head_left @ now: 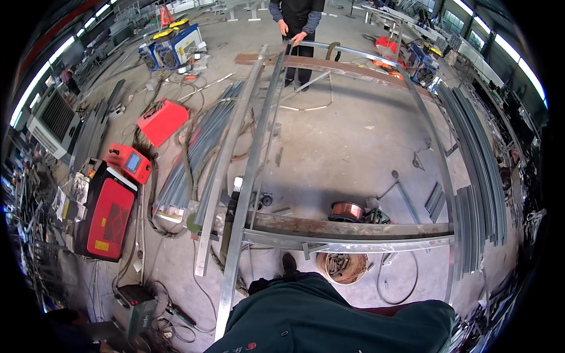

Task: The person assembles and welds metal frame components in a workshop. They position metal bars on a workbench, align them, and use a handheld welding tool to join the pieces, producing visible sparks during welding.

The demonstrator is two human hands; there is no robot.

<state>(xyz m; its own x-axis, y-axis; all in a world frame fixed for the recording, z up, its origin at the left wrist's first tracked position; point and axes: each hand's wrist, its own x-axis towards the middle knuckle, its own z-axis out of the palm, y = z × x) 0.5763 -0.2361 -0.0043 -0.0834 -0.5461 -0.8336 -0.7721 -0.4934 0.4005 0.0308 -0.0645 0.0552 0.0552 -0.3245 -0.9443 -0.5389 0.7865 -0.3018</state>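
Neither of my hands is in the picture; only the front of my dark green jacket (329,317) and one dark shoe (289,264) show. Right before me a large rectangular metal frame (347,242) rests on two brown steel beams, the nearer beam (353,228) and a farther one (347,68). A loose square tube (226,156) lies along the frame's left side. At the frame's far left corner stands a co-worker (299,17) in dark clothes, with one hand on the corner and the other just beside it.
Left on the floor are a red-and-black machine (110,217), red boxes (163,122), cables and a bundle of grey tubes (188,167). Under the frame sit a copper wire spool (346,210) and a bucket of metal pieces (342,268). Stacked profiles (474,170) line the right.
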